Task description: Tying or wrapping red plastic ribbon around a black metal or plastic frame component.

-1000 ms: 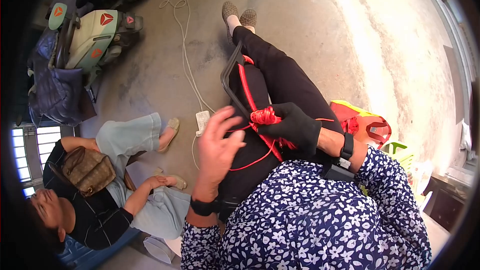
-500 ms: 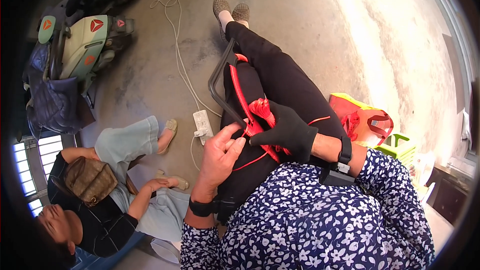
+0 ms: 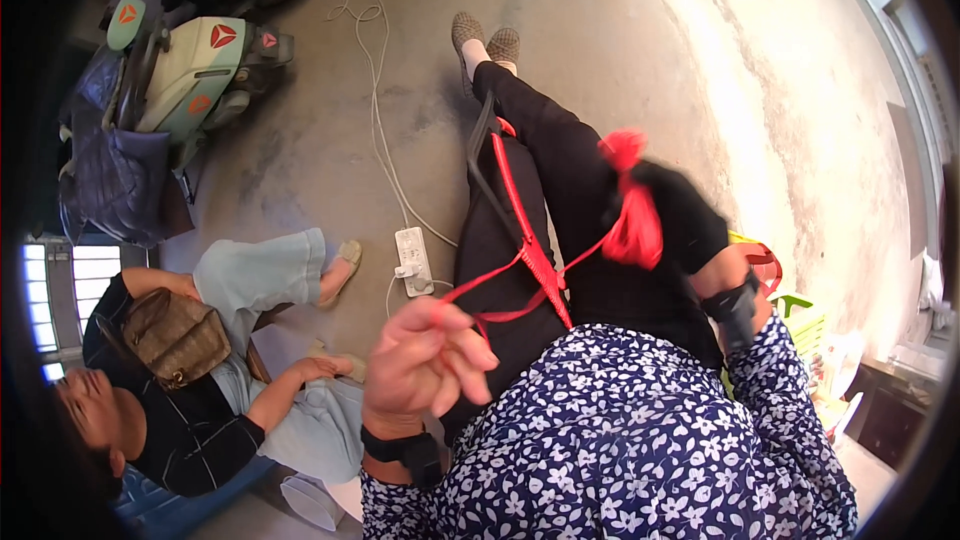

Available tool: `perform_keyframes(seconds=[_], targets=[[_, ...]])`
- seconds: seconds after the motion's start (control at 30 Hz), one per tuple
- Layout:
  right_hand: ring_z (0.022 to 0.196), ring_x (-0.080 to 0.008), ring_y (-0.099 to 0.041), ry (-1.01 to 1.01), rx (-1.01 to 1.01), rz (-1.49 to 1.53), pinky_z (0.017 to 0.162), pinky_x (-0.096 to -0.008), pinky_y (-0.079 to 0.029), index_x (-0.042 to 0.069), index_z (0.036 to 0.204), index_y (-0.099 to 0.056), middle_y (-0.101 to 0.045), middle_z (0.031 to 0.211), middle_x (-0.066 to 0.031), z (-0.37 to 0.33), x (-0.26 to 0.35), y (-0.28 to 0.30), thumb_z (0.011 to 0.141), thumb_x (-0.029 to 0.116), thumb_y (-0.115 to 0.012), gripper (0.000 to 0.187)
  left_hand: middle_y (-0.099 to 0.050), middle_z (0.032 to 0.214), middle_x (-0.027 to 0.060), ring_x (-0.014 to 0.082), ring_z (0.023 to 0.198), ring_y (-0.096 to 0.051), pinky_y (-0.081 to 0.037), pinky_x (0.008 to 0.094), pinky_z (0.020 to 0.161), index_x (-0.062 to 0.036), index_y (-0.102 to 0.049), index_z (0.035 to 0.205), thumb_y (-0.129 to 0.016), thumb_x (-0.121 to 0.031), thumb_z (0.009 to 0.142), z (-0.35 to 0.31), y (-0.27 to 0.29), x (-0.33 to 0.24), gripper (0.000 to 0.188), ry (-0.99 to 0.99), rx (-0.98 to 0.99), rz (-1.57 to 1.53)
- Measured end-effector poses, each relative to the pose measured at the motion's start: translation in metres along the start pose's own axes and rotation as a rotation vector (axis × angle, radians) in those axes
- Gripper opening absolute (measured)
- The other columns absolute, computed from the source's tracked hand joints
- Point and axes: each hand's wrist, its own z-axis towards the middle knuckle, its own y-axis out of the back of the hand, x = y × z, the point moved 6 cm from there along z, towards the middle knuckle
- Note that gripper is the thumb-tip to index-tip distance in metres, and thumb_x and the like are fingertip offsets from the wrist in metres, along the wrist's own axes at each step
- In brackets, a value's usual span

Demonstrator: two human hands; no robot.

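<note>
The right hand (image 3: 688, 215), covered by a black glove and blurred, is closed around a looped hank of red cord (image 3: 637, 228), held above the right thigh. In the curled fingers of the bare left hand (image 3: 425, 360), a thin red strand (image 3: 482, 282) is gripped and is led across from a bent black frame (image 3: 492, 191). The frame is laid lengthwise over the left thigh of the black trousers (image 3: 590, 155); one of its sides is bound in red, and from this binding another red strand is run to the hank. On the concrete floor, to the left of the frame, a white power strip (image 3: 413, 260) is placed. Farther left, a brown handbag (image 3: 175, 338) is carried by a seated person (image 3: 205, 435).
</note>
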Motion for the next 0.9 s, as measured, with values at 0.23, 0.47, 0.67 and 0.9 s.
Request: perform_keyframes(seconds=[0.23, 0.47, 0.67, 0.9], targets=[[0.072, -0.0095, -0.056, 0.486, -0.472, -0.93, 0.065, -0.027, -0.047, 0.006, 0.133, -0.053, -0.062, 0.083, -0.0039, -0.017, 0.101, 0.033, 0.096, 0.024, -0.057, 0.042, -0.049, 0.135, 0.02, 0.031, 0.106, -0.064, -0.059, 0.0307, 0.068, 0.0, -0.052, 0.127, -0.052, -0.001, 0.094, 0.056, 0.005, -0.03, 0.033, -0.466, -0.271, 0.439], [0.097, -0.0349, -0.063, 0.872, -0.01, -1.41, 0.079, -0.0416, -0.051, 0.008, 0.117, -0.057, -0.063, 0.107, -0.018, -0.006, 0.014, -0.09, 0.081, 0.01, -0.061, 0.036, -0.064, 0.109, 0.0028, 0.0124, 0.095, -0.06, -0.053, 0.0288, 0.074, -0.0048, -0.057, 0.121, -0.056, -0.012, 0.096, 0.08, 0.078, 0.039, 0.026, -0.098, -0.43, 0.392], [0.099, -0.0347, -0.061, 0.714, 0.303, -1.509, 0.081, -0.0407, -0.05, 0.006, 0.118, -0.058, -0.061, 0.111, -0.0162, -0.015, -0.009, -0.123, 0.082, 0.006, -0.059, 0.036, -0.064, 0.108, 0.0004, 0.0099, 0.094, -0.06, -0.05, 0.0266, 0.076, -0.0072, -0.059, 0.12, -0.056, -0.018, 0.097, 0.079, 0.083, 0.043, 0.025, -0.119, -0.485, 0.353], [0.102, -0.0327, -0.062, 0.67, 0.143, -1.276, 0.087, -0.0384, -0.05, 0.006, 0.123, -0.057, -0.061, 0.113, -0.0164, -0.038, 0.021, -0.102, 0.077, 0.013, -0.069, 0.048, -0.067, 0.097, 0.0042, 0.0139, 0.084, -0.064, -0.049, 0.0261, 0.057, -0.0058, -0.058, 0.109, -0.05, -0.028, 0.097, 0.079, 0.075, -0.016, 0.026, -0.39, -0.543, 0.08]])
